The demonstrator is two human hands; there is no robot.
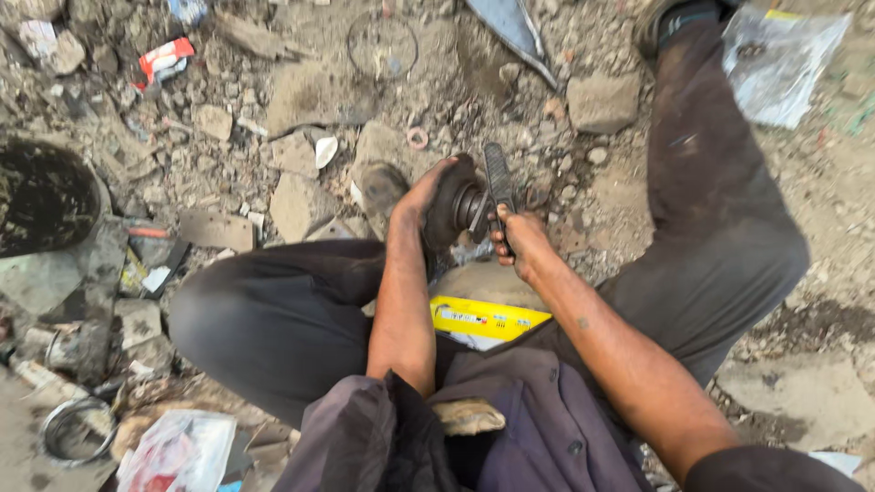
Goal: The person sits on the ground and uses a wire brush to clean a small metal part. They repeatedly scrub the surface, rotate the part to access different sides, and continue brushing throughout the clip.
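Note:
I sit on rubble ground with my legs spread. My left hand (427, 193) grips a dark, greasy round machine part (453, 211) with a metal neck, held upright between my knees. My right hand (518, 241) is closed around the handle of a dark flat tool (499, 178) whose upper end stands against the metal neck of the part. A yellow box (483, 319) lies on the ground just under my hands, between my thighs.
Broken stones (602, 100) and debris cover the ground. A wire ring (382, 44) lies ahead, a clear plastic bag (779, 59) at upper right, a black tyre edge (41, 196) at left, a metal ring (75, 428) and a white plastic bag (178, 451) at lower left.

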